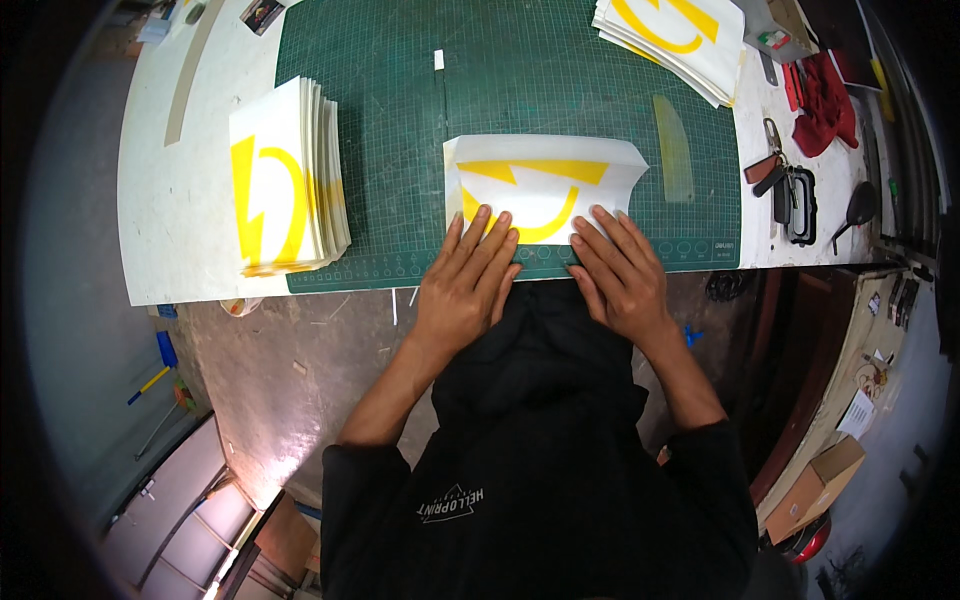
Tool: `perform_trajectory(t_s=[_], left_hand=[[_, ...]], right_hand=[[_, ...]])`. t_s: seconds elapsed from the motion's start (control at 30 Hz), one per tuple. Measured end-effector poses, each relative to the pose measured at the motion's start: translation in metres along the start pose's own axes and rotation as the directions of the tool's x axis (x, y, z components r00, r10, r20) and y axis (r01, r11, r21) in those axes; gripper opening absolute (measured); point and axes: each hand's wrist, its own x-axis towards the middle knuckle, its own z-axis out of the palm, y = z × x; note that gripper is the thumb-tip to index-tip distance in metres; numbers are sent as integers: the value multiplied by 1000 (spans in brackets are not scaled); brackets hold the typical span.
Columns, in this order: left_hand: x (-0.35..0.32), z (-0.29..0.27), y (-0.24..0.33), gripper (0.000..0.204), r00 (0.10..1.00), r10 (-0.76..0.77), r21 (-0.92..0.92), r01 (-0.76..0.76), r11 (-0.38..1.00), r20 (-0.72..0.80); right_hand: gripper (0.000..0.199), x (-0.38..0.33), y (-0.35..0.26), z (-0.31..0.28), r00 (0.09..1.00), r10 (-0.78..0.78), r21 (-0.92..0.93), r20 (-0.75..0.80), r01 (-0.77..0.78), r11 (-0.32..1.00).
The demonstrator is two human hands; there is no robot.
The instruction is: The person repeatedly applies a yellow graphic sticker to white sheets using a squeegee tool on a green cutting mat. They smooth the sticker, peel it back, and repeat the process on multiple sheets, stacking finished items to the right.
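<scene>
Two hands flat on one sheet (pixel 545 185), white with a yellow graphic, lying at the near edge of the green cutting mat (pixel 400 120). Left hand (pixel 468 275) presses the sheet's near-left corner, fingers spread and extended, not curled around anything. Right hand (pixel 620 270) does the same on the near-right corner, palm down, fingers apart. Neither hand grasps; both just press. The sheet's near edge sits under the fingertips, and its far corners look slightly lifted or bent.

The mat covers the middle of the white tabletop (pixel 180 220), with its near edge almost flush to the tabletop's near edge.

Left stack (pixel 285 180): a thick pile of the same white-and-yellow sheets, straddling the mat's left edge, well apart from the left hand. Right stack (pixel 680 35): a second, thinner, fanned pile at the mat's far-right corner.

A translucent squeegee-like strip (pixel 675 150) lies on the mat just right of the sheet, not touching it. A small white piece (pixel 438 60) sits near the mat's far edge, centre.

Along the tabletop's right edge: a red cloth (pixel 825 105), a key bunch with a brown fob (pixel 770 165), a dark rectangular case (pixel 800 205), and a black spoon-shaped tool (pixel 858 210).

Off the tabletop, a cardboard box (pixel 815 485) sits on the floor at lower right.
</scene>
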Motion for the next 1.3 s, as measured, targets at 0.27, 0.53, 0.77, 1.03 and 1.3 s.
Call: perform_trajectory(t_s=[0.27,0.53,0.77,1.03,1.3], left_hand=[[1,-1,0,49,1000,-1,-14,1,1000,-9],[0,1,-1,48,1000,-3,-13,3,1000,-12],[1,-9,-4,45,999,-35,-14,35,999,22],[-5,-28,-18,33,998,-44,146,49,988,-37],[14,-19,4,16,974,-107,184,144,972,-200]], right_hand=[[37,0,1,1,1000,5,4,1,-5,1000],[36,-2,2,3,1000,0,-4,-4,0,1000],[34,1,2,1,1000,7,10,-2,-7,1000],[24,13,-1,-3,998,10,-8,-63,-10,1000],[17,20,-6,4,987,10,19,-161,-7,1000]])
